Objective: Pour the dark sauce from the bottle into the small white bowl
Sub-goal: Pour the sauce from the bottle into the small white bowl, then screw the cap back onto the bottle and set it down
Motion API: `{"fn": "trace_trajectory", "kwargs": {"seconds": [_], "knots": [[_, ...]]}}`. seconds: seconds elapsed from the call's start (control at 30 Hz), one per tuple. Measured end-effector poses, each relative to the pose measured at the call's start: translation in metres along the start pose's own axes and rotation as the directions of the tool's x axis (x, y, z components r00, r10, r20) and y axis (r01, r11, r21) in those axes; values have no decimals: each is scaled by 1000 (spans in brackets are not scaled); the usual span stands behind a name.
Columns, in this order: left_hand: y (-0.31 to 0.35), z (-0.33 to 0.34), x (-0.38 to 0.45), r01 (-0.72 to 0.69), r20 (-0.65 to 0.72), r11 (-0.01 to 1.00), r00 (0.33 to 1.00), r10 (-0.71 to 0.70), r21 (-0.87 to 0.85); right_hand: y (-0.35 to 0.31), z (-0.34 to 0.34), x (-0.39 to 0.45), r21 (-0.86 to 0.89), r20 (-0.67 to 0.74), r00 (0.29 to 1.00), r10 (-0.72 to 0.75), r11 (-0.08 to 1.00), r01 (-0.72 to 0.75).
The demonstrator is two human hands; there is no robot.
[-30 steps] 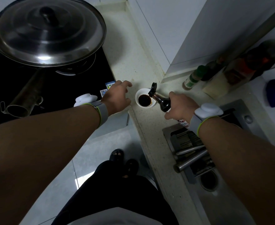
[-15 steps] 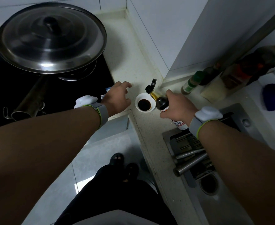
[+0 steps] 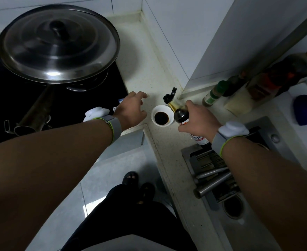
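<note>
1. Both bare forearms reach away from the person, each wrist strapped with a grey band carrying a white device.
2. The left hand [image 3: 131, 110] is held palm down, fingers loosely spread and slightly curled, holding nothing.
3. The right hand [image 3: 199, 119] is to its right, fingers wrapped round a bottle [image 3: 180, 115], knuckles up.

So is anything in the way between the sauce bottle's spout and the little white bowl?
Nothing visible is. The dark glass sauce bottle, held in the right hand, sits right beside the small white bowl, its black flip cap open. The left hand is off to the bowl's other side, apart from it.
</note>
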State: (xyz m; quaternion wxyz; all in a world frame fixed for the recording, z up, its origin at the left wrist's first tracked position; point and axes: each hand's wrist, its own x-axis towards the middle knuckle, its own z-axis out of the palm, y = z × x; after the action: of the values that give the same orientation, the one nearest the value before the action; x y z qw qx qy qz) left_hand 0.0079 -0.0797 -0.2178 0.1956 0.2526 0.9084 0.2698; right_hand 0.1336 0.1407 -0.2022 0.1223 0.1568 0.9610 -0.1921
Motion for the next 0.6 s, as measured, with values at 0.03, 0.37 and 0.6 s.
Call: {"fn": "trace_trajectory", "kwargs": {"seconds": [0.03, 0.37, 0.6], "knots": [[0, 0, 0, 5, 1, 1000, 1000, -5, 1, 0, 0, 0, -1, -2, 1000, -3, 1000, 3], [39, -29, 12, -132, -168, 982, 980, 109, -132, 6, -2, 8, 193, -90, 996, -19, 981, 36], [121, -69, 25, -503, -195, 857, 857, 477, -116, 8, -18, 7, 526, -163, 980, 112, 850, -9]]}}
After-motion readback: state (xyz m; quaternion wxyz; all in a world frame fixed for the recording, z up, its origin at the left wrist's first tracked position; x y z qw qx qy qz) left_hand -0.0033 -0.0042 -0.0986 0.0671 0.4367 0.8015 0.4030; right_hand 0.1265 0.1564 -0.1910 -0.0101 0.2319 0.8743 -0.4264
